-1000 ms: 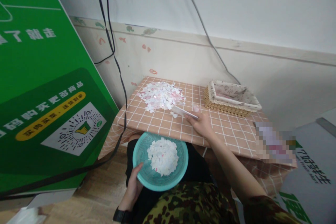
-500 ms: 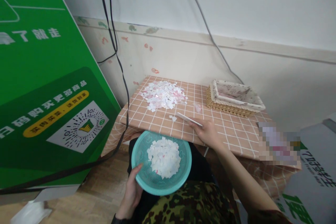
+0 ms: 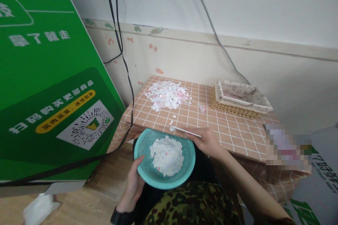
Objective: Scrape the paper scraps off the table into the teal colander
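My left hand (image 3: 134,181) grips the left rim of a teal plastic colander (image 3: 144,168), which rests at my lap just below the table edge. Inside it lies a heap of small white paper pieces (image 3: 167,156) with a few pink bits. My right hand (image 3: 207,140) is closed on a thin, flat white strip (image 3: 186,132), whose exact kind I cannot tell. The strip's tip touches or nearly touches a few loose paper scraps (image 3: 171,128) at the table's front edge, above the colander. Farther back on the table spreads a larger pile of white and pink paper pieces (image 3: 169,95).
A cloth-lined wicker basket (image 3: 239,107) stands at the back right of the checked tablecloth (image 3: 203,121). A green printed panel (image 3: 87,77) rises on the left, with a black strap (image 3: 129,77) hanging before it. A blurred-out item (image 3: 283,147) lies at the right end.
My right hand has drawn the white strip toward the table's front edge, and loose scraps have shifted with it. My left hand keeps hold of the colander. The view has turned slightly left.
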`<state>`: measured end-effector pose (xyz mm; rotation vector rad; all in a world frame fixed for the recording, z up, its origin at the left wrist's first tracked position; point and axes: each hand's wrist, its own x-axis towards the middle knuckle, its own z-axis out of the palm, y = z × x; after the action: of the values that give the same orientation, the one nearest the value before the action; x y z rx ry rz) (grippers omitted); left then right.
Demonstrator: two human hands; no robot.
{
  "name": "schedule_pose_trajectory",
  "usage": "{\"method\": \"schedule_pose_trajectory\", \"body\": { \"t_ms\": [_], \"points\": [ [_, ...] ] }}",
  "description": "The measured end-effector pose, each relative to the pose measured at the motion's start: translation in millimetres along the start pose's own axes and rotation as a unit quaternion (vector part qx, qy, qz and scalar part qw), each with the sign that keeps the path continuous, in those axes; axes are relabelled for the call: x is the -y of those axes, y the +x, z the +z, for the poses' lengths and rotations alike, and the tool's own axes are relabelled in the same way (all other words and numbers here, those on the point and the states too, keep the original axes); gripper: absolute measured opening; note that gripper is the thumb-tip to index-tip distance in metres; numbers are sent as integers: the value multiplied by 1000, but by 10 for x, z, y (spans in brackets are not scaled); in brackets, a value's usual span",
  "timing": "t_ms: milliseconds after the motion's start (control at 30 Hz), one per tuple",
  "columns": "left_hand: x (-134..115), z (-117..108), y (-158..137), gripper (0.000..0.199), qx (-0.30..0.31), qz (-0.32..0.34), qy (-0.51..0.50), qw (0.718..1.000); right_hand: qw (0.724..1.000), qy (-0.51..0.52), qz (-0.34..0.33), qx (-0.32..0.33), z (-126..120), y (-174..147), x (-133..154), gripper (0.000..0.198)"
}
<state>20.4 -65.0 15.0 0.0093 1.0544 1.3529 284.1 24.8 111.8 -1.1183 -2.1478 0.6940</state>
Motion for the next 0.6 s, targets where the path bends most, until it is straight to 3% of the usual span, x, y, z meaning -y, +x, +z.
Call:
{"method": "schedule_pose_trajectory", "body": {
  "t_ms": [133, 267, 333, 433, 600],
  "points": [
    [-14, -25, 23, 33, -3, 0, 7, 1000, 1000, 19, 11, 20, -10, -5, 41, 29],
    [-19, -44, 20, 31, 0, -6, 3, 1000, 992, -61, 60, -97, -40, 175, -212, 29],
    [-23, -52, 15, 29, -4, -11, 1, 1000, 989, -83, 52, -115, -30, 279, -336, 29],
    [-41, -57, 2, 25, -20, -13, 3, 1000, 995, -67, 13, -71, 15, 348, -373, 29],
    [-105, -36, -41, 22, -29, -6, 0, 1000, 999, -24, -46, 4, 95, 208, -99, 30]
  ]
}}
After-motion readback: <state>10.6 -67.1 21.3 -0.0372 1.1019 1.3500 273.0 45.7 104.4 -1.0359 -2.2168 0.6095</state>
